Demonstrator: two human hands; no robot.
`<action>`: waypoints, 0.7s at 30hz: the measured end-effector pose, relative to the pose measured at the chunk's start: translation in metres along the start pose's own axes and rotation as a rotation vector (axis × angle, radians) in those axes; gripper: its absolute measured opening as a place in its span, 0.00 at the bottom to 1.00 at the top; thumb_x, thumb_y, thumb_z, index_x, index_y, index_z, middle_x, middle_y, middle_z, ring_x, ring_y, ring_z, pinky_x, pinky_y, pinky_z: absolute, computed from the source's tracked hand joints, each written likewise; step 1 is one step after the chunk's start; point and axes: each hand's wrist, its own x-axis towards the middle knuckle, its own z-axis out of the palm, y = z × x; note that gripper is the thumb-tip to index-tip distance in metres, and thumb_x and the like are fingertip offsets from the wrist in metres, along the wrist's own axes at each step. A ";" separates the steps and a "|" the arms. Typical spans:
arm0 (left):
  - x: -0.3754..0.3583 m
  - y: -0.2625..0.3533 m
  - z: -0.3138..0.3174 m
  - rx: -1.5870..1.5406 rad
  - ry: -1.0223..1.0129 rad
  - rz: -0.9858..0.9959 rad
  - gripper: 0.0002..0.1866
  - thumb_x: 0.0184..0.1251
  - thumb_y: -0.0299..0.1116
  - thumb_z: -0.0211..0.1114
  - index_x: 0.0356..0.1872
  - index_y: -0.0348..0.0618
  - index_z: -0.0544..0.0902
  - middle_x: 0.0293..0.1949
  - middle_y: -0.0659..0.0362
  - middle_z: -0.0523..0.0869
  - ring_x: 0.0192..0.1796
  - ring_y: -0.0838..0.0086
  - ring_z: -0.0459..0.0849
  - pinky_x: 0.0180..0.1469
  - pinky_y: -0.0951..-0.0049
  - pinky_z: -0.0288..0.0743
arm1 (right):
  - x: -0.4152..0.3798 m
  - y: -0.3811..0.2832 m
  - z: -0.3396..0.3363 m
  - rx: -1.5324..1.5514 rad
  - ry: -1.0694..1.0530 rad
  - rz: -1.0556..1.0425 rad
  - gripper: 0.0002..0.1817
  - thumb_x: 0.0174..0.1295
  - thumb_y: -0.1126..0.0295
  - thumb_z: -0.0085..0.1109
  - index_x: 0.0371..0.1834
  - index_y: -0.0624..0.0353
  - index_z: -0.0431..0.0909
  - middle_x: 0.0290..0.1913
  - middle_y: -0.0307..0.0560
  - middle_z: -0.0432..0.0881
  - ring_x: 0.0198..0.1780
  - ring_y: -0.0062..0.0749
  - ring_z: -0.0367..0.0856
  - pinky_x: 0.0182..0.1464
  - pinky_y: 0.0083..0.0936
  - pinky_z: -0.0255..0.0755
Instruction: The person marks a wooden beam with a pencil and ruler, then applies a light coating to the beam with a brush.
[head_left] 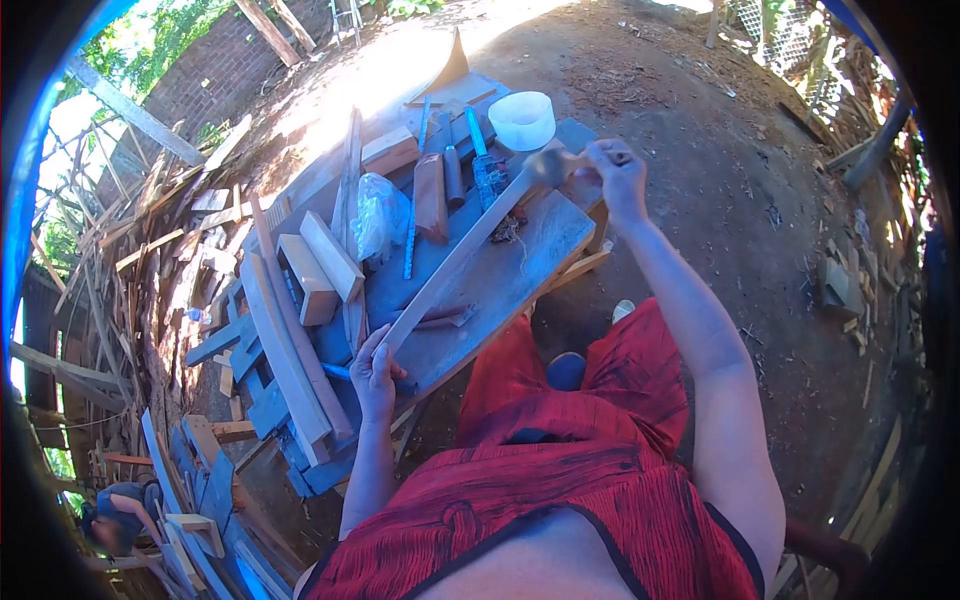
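Observation:
A long, thin wooden strip (455, 262) slants above the workbench. My left hand (375, 375) is closed around its near lower end. At the upper end, my right hand (617, 182) is closed on the pale handle of a hammer-like tool (549, 168), whose dark, rounded head is smeared by motion and overlaps the strip. Below the strip, a wide board (545, 245) lies along the bench edge. A blue-handled saw-like tool (487, 165) lies beyond the strip, partly covered by it. A white plastic tub (522, 122) stands just past the tool head.
Wood blocks (430, 198), a clear plastic bag (380, 215) and a blue ruler (410, 235) lie on the bench. Long planks (285, 350) rest at its left side. Scrap wood (160, 250) is heaped further left. Another person (125, 515) is at lower left.

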 end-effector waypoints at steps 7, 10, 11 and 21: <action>0.000 0.000 0.000 -0.015 -0.010 0.017 0.22 0.68 0.41 0.60 0.54 0.34 0.79 0.28 0.62 0.81 0.22 0.84 0.75 0.26 0.82 0.74 | -0.005 -0.004 0.013 -0.603 0.053 -0.482 0.07 0.61 0.67 0.62 0.37 0.56 0.80 0.40 0.47 0.81 0.42 0.39 0.81 0.43 0.30 0.72; 0.001 0.000 0.000 -0.009 -0.006 0.014 0.22 0.68 0.41 0.59 0.54 0.34 0.79 0.27 0.62 0.81 0.22 0.84 0.76 0.27 0.82 0.74 | -0.043 0.006 0.037 -0.636 -0.096 -0.611 0.06 0.60 0.68 0.63 0.38 0.54 0.78 0.39 0.48 0.80 0.41 0.44 0.82 0.42 0.34 0.74; 0.001 0.000 0.001 -0.011 0.009 0.013 0.22 0.68 0.41 0.59 0.54 0.34 0.79 0.26 0.62 0.81 0.22 0.83 0.76 0.27 0.82 0.74 | -0.061 0.003 0.047 -0.566 -0.140 -0.608 0.06 0.59 0.68 0.63 0.38 0.54 0.78 0.39 0.48 0.79 0.41 0.46 0.81 0.42 0.35 0.75; 0.003 0.006 0.004 0.031 0.015 0.010 0.23 0.72 0.45 0.55 0.53 0.33 0.80 0.19 0.63 0.77 0.20 0.83 0.76 0.26 0.81 0.72 | -0.194 -0.029 0.117 -0.235 -0.588 -0.514 0.09 0.58 0.75 0.64 0.41 0.58 0.78 0.39 0.46 0.79 0.42 0.40 0.80 0.44 0.30 0.74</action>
